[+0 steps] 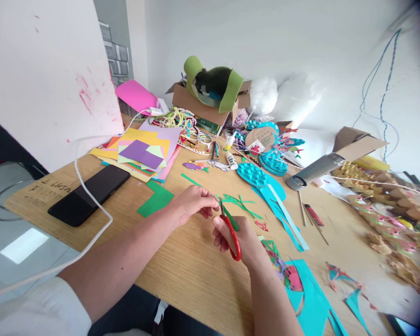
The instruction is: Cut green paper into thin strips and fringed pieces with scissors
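Over the middle of the table my right hand (236,235) grips red-handled scissors (235,238), their blades pointing away from me toward my left fingertips. My left hand (198,203) is closed in a pinch, with a small bit of green paper showing at its fingertips beside the blades; most of that piece is hidden. A darker green strip (234,223) shows just behind the scissors. Thin green paper strips (243,204) lie loosely beyond both hands. Left of my left hand rests a larger cut sheet of green paper (156,199).
A black phone (89,193) and a white cable (91,196) lie at the left. Behind are stacked colored papers (133,140) and a cardboard box (203,109). To the right are blue foam scraps (308,289), a grey cylinder (315,171) and a red cutter (314,214).
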Demonstrator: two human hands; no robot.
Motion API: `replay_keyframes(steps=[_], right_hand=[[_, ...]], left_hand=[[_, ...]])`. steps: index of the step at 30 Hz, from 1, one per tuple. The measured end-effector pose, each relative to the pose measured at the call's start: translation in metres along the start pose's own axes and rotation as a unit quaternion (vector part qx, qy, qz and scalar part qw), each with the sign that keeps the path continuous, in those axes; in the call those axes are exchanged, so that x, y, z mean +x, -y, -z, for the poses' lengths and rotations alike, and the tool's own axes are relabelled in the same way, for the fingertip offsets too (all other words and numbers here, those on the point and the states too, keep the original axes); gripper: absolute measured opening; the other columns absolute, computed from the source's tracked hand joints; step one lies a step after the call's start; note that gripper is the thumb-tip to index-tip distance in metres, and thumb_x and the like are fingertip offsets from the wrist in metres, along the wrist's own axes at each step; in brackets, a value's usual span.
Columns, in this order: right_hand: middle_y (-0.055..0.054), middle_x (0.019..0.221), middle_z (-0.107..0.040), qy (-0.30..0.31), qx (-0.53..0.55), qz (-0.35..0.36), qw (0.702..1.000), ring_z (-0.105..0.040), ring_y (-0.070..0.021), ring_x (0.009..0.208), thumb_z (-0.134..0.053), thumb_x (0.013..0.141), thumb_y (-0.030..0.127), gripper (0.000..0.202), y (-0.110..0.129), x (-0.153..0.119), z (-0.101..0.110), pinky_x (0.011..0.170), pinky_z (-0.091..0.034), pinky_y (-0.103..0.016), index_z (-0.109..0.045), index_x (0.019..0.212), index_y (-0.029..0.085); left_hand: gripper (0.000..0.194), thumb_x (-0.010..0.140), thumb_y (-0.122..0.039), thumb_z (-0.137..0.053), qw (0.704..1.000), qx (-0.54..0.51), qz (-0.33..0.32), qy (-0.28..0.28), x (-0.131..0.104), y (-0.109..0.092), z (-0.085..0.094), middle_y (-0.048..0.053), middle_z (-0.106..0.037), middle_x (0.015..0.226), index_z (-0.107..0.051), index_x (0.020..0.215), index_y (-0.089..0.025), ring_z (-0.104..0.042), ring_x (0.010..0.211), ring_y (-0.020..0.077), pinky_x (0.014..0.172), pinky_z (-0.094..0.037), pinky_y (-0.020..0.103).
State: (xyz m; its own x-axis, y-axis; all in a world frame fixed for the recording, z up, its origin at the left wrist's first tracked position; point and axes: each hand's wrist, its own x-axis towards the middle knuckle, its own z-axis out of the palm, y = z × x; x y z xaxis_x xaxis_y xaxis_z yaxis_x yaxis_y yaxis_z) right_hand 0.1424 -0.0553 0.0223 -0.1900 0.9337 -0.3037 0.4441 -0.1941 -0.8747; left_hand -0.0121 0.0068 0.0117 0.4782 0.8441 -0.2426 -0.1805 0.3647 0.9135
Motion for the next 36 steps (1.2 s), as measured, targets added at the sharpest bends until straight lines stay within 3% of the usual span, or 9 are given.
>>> replay_keyframes(steps=[11, 19, 26, 31, 36], right_hand=[[-0.005, 0.047, -0.061, -0.005, 0.007, -0.001, 1.0, -0.055, -0.0121, 0.038, -0.064, 0.071, 0.064, 0.053, -0.001, 0.001, -0.001, 0.037, -0.039, -0.019, -0.052, 0.051, 0.016], [-0.006, 0.051, -0.063, 0.009, -0.013, 0.046, 0.999, -0.058, -0.0138, 0.043, -0.061, 0.077, 0.061, 0.051, -0.004, 0.001, 0.0, 0.043, -0.043, -0.022, -0.058, 0.055, 0.014], [-0.006, 0.053, -0.063, 0.051, -0.025, 0.048, 0.997, -0.06, -0.0146, 0.046, -0.059, 0.079, 0.059, 0.05, -0.007, 0.001, 0.004, 0.045, -0.043, -0.022, -0.06, 0.057, 0.014], [-0.007, 0.053, -0.064, 0.14, -0.001, 0.036, 0.99, -0.059, -0.0137, 0.044, -0.06, 0.078, 0.06, 0.05, -0.006, -0.006, 0.012, 0.042, -0.042, -0.021, -0.06, 0.06, 0.013], [-0.007, 0.056, -0.066, 0.112, 0.049, 0.061, 0.991, -0.059, -0.0114, 0.042, -0.056, 0.082, 0.06, 0.05, -0.006, -0.009, 0.016, 0.042, -0.043, -0.019, -0.061, 0.066, 0.013]], left_hand=[[0.014, 0.059, -0.023, -0.069, 1.0, 0.004, -0.02, 0.009, 0.002, 0.002, 0.0, 0.002, -0.063, 0.063, -0.064, 0.065, -0.012, -0.054, 0.052, 0.0083, 0.052, -0.042, 0.023], [0.011, 0.061, -0.022, -0.069, 1.0, -0.001, -0.02, 0.001, 0.004, 0.005, 0.003, 0.002, -0.064, 0.062, -0.065, 0.066, -0.012, -0.055, 0.051, 0.008, 0.051, -0.042, 0.021], [0.009, 0.063, -0.021, -0.066, 0.997, 0.002, -0.028, -0.069, 0.005, -0.001, 0.004, 0.0, -0.058, 0.051, -0.063, 0.061, -0.012, -0.051, 0.045, 0.0076, 0.046, -0.04, 0.02], [0.009, 0.064, -0.018, -0.063, 0.99, 0.023, -0.042, -0.136, 0.007, -0.004, 0.007, 0.0, -0.056, 0.048, -0.062, 0.058, -0.012, -0.047, 0.042, 0.0063, 0.042, -0.036, 0.018], [0.009, 0.062, -0.02, -0.066, 0.995, 0.054, -0.021, -0.085, 0.006, -0.003, 0.007, 0.001, -0.06, 0.054, -0.061, 0.061, -0.012, -0.052, 0.048, 0.008, 0.047, -0.041, 0.02]])
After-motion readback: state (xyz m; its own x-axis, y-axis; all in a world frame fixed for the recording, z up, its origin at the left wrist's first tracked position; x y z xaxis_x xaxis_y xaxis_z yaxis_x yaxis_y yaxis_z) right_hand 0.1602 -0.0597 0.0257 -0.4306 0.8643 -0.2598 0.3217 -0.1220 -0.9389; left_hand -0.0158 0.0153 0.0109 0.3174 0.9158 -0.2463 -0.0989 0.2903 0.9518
